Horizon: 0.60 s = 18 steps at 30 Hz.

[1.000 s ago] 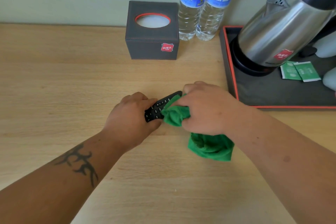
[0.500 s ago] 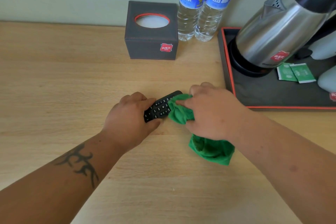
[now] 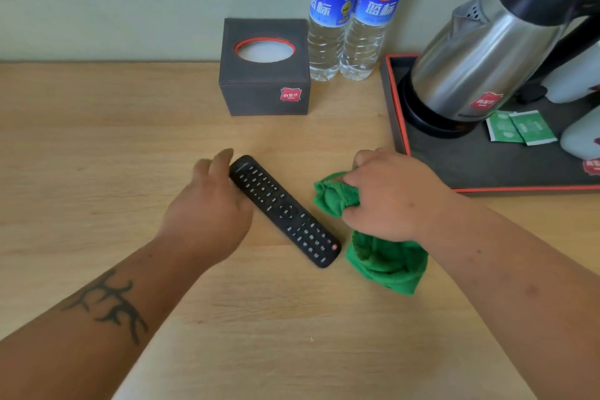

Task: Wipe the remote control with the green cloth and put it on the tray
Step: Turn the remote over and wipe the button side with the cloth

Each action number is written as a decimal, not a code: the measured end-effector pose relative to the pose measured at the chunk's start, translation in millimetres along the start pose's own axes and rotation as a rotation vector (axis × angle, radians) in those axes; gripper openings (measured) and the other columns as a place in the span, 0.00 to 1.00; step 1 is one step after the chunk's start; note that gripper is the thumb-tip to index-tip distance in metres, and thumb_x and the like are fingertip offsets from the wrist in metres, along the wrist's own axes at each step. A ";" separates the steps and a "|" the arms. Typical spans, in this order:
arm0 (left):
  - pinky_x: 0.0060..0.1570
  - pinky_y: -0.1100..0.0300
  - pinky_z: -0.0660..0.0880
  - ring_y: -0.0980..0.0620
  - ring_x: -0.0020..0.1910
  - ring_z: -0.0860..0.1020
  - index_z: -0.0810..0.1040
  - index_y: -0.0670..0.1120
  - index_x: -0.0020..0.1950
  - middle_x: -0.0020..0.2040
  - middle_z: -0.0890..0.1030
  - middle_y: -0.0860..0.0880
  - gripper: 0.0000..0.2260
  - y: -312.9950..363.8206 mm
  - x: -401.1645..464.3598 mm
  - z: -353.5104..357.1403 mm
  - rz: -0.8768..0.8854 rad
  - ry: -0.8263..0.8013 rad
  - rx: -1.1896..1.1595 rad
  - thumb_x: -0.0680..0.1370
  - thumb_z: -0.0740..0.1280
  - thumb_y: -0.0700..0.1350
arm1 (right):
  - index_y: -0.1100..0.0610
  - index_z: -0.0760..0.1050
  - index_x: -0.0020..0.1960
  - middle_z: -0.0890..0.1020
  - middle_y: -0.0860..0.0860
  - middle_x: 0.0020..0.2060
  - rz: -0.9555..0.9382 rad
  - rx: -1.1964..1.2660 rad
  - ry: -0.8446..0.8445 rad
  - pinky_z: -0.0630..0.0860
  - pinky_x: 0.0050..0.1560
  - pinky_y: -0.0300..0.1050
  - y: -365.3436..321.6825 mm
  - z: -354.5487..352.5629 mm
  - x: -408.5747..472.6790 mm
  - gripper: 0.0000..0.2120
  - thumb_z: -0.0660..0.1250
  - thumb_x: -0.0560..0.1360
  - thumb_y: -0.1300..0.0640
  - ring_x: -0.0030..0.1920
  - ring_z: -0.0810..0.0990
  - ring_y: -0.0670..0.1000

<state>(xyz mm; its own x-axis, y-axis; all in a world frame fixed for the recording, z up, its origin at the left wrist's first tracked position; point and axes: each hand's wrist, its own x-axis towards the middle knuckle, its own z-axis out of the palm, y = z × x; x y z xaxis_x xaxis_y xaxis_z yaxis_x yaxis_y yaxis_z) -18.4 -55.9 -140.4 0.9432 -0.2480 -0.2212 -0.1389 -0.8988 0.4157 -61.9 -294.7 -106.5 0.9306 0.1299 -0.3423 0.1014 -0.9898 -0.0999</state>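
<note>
The remote control (image 3: 284, 209) lay face-up on the desk (image 3: 97, 156), touched by the loosely spread left hand (image 3: 211, 211), while the right hand (image 3: 386, 195) clutched the green cloth (image 3: 386, 261) (wiping seemingly finished), so lifting it to the tray (image 3: 487, 169) came next.

**Remote bare on desk, cloth in right hand**

Black remote control (image 3: 284, 210) lies buttons-up, diagonal on the wooden desk (image 3: 97, 146). Left hand (image 3: 207, 208) loose at its far end, fingers touching the edge, not gripping. Right hand (image 3: 386, 195) bunches the green cloth (image 3: 383, 256), just beside the remote, apart from it. Tray (image 3: 480, 169) to the right carries a steel kettle (image 3: 480, 52) and green sachets (image 3: 519, 127). Tissue box (image 3: 264, 75) and two water bottles (image 3: 354, 13) stand along the wall.
</note>
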 end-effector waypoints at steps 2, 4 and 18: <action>0.71 0.49 0.61 0.45 0.75 0.57 0.48 0.56 0.78 0.78 0.53 0.49 0.38 -7.9 5.5 -10.6 0.229 -0.078 0.228 0.72 0.62 0.41 | 0.50 0.80 0.53 0.70 0.46 0.44 0.010 -0.002 0.008 0.74 0.48 0.49 3.4 -1.6 -1.3 0.16 0.64 0.70 0.43 0.49 0.68 0.51; 0.75 0.51 0.47 0.50 0.78 0.43 0.44 0.59 0.78 0.80 0.42 0.54 0.41 -12.3 12.3 -12.4 0.425 -0.221 0.393 0.72 0.64 0.43 | 0.50 0.80 0.52 0.71 0.47 0.45 0.014 0.003 0.013 0.75 0.49 0.49 5.8 -2.2 -2.6 0.16 0.64 0.70 0.43 0.49 0.69 0.51; 0.64 0.61 0.65 0.55 0.60 0.71 0.70 0.54 0.72 0.61 0.76 0.58 0.27 -31.0 19.3 11.4 0.425 -0.135 0.031 0.74 0.72 0.50 | 0.47 0.80 0.53 0.68 0.45 0.43 0.022 0.091 0.079 0.74 0.51 0.49 7.4 -9.0 -1.3 0.15 0.65 0.70 0.44 0.52 0.70 0.52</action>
<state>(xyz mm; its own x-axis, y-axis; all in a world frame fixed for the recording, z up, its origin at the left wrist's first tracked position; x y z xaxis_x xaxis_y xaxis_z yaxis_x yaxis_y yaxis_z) 0.7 -37.0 -167.7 0.7529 -0.6408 -0.1501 -0.5166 -0.7167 0.4685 -59.1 -302.7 -98.4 0.9573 0.0994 -0.2714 0.0512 -0.9825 -0.1790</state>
